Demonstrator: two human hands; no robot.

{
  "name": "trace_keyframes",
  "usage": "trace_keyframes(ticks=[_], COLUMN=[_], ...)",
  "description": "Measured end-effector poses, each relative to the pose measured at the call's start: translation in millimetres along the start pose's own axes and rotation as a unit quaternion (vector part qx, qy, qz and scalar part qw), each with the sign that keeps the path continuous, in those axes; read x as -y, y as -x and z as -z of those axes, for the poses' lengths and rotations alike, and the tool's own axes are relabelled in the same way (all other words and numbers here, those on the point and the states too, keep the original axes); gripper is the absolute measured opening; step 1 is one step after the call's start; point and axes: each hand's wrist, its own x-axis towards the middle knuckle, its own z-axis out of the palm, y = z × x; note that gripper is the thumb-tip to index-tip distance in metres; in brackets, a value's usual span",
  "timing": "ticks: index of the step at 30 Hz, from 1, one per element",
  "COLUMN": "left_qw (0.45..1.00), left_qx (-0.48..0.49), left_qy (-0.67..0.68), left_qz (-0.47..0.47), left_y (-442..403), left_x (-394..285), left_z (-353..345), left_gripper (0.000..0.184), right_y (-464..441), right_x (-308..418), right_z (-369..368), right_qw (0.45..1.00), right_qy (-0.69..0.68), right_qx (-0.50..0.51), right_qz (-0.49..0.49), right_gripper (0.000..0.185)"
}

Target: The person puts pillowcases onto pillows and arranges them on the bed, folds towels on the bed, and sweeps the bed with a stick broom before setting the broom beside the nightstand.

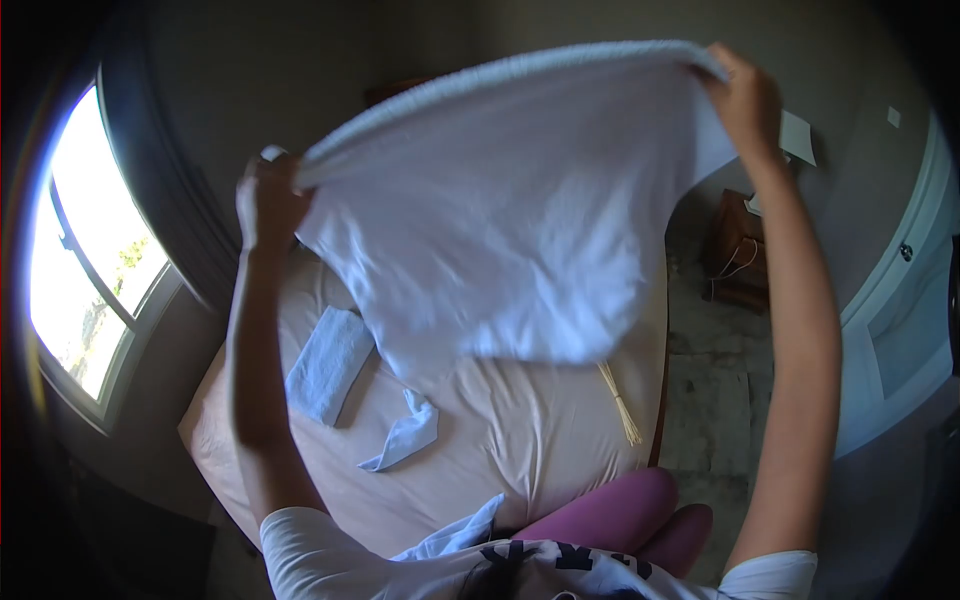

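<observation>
The raised white cloth (pixel 500 220) is hiding a big chunk of the far bed (pixel 490 425), and its near edge is going pretty blurry. It's also covering the far end of that stick bundle (pixel 626 415). The left hand (pixel 268 200) is coming out too dark to count fingers. Near side, the shirt (pixel 410 572) is running off the bottom, its lettering (pixel 575 556) not really reading.

Dark block letters (pixel 568 549) are running across the white shirt (pixel 400 577) of the camera's wearer at the bottom centre of the frame. They are showing only in part, strongly foreshortened and lying close to the frame's lower edge, and they are forming no word, number or brand that can be read with certainty.
</observation>
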Motion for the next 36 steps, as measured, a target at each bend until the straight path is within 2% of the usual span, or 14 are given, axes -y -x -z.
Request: trace_keyframes(ticks=[2,4,6,8,12,16,20,22,24,28,30,32,34,36], left_qw=[1.0,0.999,0.993,0.991,0.895,0.684,0.651,0.556,0.592,0.685,0.627,0.532,0.552,0.686], left_qx=[0.005,0.047,0.117,0.04,0.324,0.485,0.604,0.704,0.672,0.507,0.385,0.304,0.322,0.442], left_qy=[0.002,-0.013,-0.03,0.117,0.26,0.423,0.41,0.395,0.418,0.437,0.465,0.554,0.446,0.253], left_qz=[-0.004,0.008,0.016,-0.049,0.161,0.343,0.209,0.199,0.151,0.288,0.493,0.563,0.627,0.52], left_y=[-22,-4,32,86,222,308,327,341,378,382,355,377,446,475], left_x=[4,8,15,27,36,11,0,3,17,27,8,2,-12,-46], left_z=[65,98,120,121,145,203,214,189,145,44,5,-68,-145,-153], left_gripper=[0.028,0.027,0.025,0.024,0.025,0.029,0.027,0.034,0.036,0.042,0.043,0.039,0.043,0.046], right_y=[-16,-13,16,61,167,246,287,299,314,331,329,341,368,391], right_x=[13,17,28,49,79,94,84,74,63,22,15,26,25,45], right_z=[37,60,78,93,127,175,201,185,157,72,15,-46,-91,-100], right_qw=[1.0,0.987,0.986,0.977,0.928,0.809,0.672,0.616,0.564,0.638,0.704,0.799,0.834,0.828], right_qy=[-0.002,-0.044,-0.094,-0.055,-0.091,-0.166,-0.219,-0.238,-0.263,-0.333,-0.334,-0.305,-0.245,-0.216], right_qx=[-0.013,-0.034,0.056,0.123,0.354,0.55,0.685,0.729,0.755,0.634,0.543,0.361,0.379,0.408], right_qz=[0.003,0.148,0.127,0.166,0.071,-0.124,-0.174,-0.182,-0.207,-0.283,-0.312,-0.373,-0.317,-0.319], right_gripper=[0.02,0.017,0.013,0.018,0.017,0.016,0.014,0.016,0.017,0.018,0.012,0.016,0.029,0.05])
